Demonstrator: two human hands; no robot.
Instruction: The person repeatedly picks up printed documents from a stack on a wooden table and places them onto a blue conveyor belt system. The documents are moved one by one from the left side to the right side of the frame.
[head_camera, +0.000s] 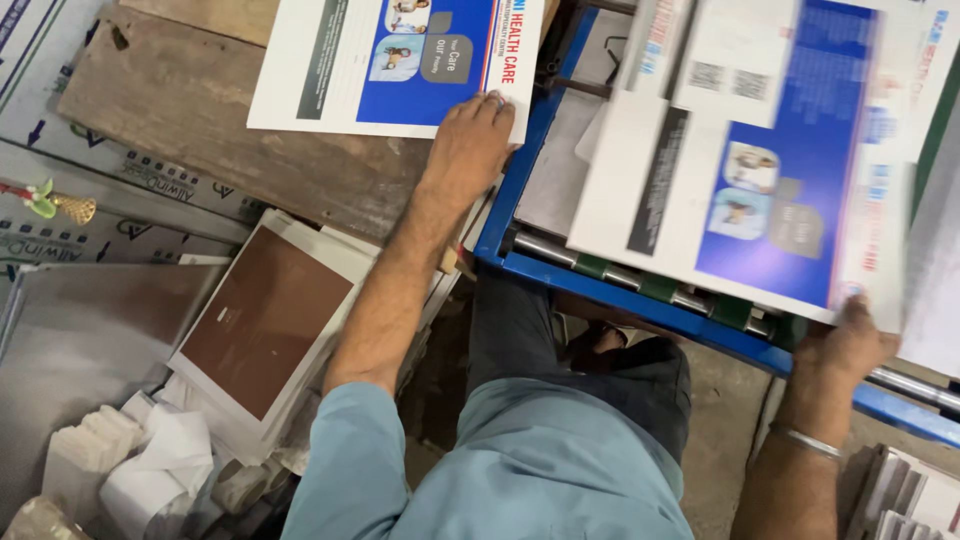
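The person wears a light blue shirt (520, 470) with short sleeves. Dark trousers (560, 350) cover the legs. A silver bangle (808, 441) circles the right wrist.

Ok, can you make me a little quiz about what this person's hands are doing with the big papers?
1. True or false: the left hand rests on a printed sheet that lies on the wooden board.
2. Which hand grips the blurred printed sheet over the blue-framed machine? A) left B) right C) both
3. Fill in: the wrist of the right hand wears a metal ____.

Key:
1. True; the palm lies flat near the sheet's corner.
2. B; it holds the sheet's lower edge.
3. Bangle.
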